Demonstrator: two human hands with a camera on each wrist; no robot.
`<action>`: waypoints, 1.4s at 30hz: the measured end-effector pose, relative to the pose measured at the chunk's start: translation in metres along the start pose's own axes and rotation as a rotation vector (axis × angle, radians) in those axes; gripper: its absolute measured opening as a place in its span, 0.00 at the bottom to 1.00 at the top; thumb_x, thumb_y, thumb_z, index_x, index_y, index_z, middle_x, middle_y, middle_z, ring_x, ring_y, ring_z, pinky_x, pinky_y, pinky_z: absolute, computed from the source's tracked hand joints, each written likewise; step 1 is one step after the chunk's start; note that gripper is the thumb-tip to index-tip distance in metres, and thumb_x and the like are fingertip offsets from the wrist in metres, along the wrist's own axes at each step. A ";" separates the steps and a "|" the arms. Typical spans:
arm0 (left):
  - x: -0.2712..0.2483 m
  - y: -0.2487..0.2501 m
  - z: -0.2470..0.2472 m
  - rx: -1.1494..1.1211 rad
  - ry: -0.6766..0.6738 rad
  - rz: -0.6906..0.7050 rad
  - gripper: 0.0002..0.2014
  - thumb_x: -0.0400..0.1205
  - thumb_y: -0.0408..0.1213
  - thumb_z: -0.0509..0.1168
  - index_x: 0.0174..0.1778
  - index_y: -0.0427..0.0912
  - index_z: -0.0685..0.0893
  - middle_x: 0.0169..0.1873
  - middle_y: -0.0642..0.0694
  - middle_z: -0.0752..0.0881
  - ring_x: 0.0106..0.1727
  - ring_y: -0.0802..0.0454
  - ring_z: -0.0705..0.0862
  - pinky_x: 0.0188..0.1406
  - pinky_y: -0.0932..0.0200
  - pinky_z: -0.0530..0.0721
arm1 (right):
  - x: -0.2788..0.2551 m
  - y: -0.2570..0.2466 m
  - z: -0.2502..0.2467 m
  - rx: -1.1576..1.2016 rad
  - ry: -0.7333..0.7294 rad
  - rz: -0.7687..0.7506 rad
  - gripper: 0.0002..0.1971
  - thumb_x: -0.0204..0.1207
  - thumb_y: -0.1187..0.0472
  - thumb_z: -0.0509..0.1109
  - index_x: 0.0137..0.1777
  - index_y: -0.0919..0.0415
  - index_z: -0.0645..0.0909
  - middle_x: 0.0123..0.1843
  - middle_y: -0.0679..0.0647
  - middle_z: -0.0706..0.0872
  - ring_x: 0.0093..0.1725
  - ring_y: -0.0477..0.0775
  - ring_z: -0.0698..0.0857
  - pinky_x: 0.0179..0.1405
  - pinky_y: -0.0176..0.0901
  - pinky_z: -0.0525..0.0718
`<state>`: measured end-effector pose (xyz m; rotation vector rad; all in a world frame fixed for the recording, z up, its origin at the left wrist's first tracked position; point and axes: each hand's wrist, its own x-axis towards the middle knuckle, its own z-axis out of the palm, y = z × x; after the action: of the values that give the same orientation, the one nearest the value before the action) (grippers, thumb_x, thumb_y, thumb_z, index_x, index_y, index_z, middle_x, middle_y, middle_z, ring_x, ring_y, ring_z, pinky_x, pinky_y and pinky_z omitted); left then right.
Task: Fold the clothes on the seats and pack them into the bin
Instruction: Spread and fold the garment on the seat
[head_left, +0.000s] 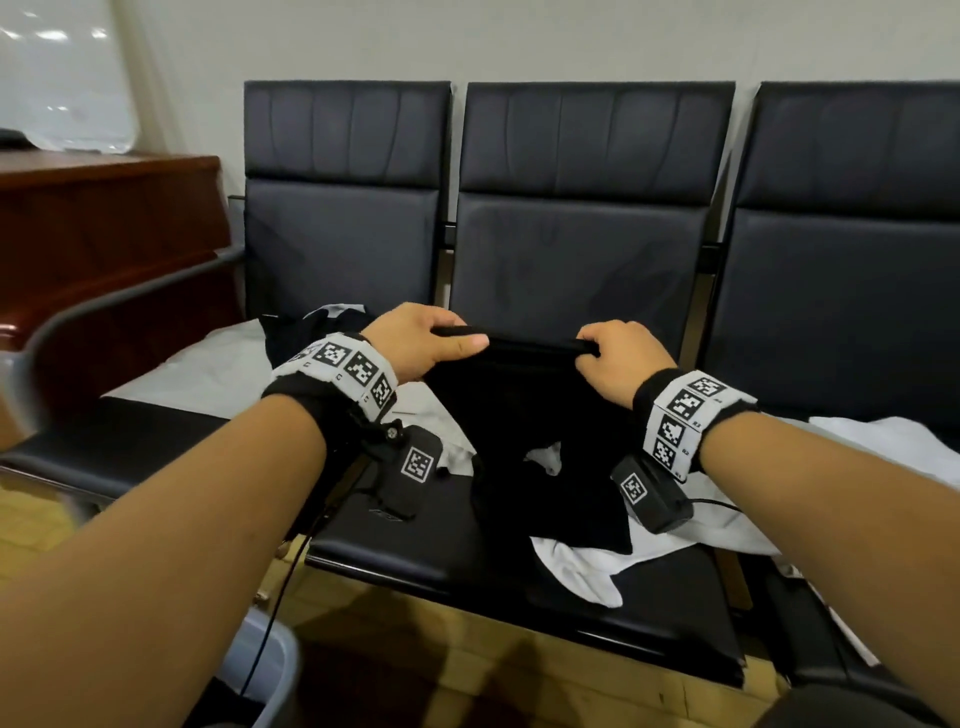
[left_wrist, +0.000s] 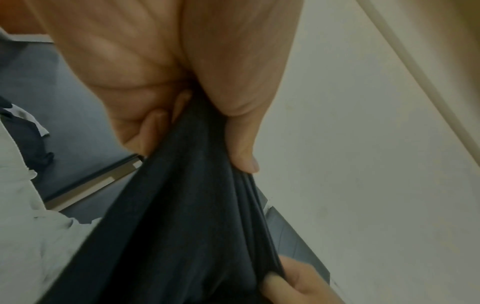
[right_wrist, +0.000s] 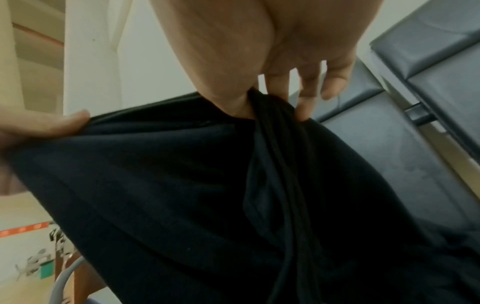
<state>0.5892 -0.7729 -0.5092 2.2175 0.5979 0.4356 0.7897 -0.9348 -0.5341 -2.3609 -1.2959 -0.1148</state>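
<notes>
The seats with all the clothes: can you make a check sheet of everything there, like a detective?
Surface: black padded seats in a row, backrests against a pale wall.
Job's things: black garment held up by its top edge, lower part draping onto the seat; white garments lie crumpled under and beside it; grey bin on the floor at lower left.
Clutter: nothing seen.
Grippers: left hand and right hand each grip the black garment's top edge.
Cables: thin black cable hangs from the left wrist camera.
Surroundings: wooden cabinet to the left, wood-pattern floor.
</notes>
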 end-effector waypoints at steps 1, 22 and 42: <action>-0.001 0.002 -0.004 -0.051 0.024 -0.005 0.12 0.74 0.56 0.73 0.41 0.51 0.89 0.36 0.47 0.90 0.40 0.47 0.89 0.51 0.50 0.87 | -0.003 0.004 -0.004 0.002 0.029 0.013 0.07 0.76 0.58 0.62 0.41 0.48 0.81 0.37 0.54 0.86 0.44 0.63 0.84 0.45 0.51 0.84; 0.000 0.083 -0.094 0.111 0.444 0.050 0.13 0.83 0.50 0.64 0.57 0.47 0.85 0.51 0.44 0.87 0.56 0.42 0.85 0.57 0.54 0.80 | 0.012 -0.006 -0.161 0.102 0.353 0.134 0.10 0.78 0.63 0.70 0.56 0.59 0.88 0.58 0.61 0.89 0.58 0.63 0.85 0.60 0.46 0.81; 0.018 0.038 -0.038 0.071 0.133 -0.108 0.11 0.80 0.52 0.67 0.47 0.48 0.88 0.47 0.45 0.91 0.49 0.46 0.88 0.61 0.49 0.84 | 0.026 0.041 -0.139 0.011 -0.103 0.273 0.16 0.68 0.56 0.83 0.47 0.69 0.89 0.41 0.60 0.88 0.41 0.55 0.83 0.42 0.43 0.79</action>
<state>0.5965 -0.7625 -0.4537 2.2226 0.8107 0.5162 0.8564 -0.9916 -0.4158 -2.5356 -1.0019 0.0989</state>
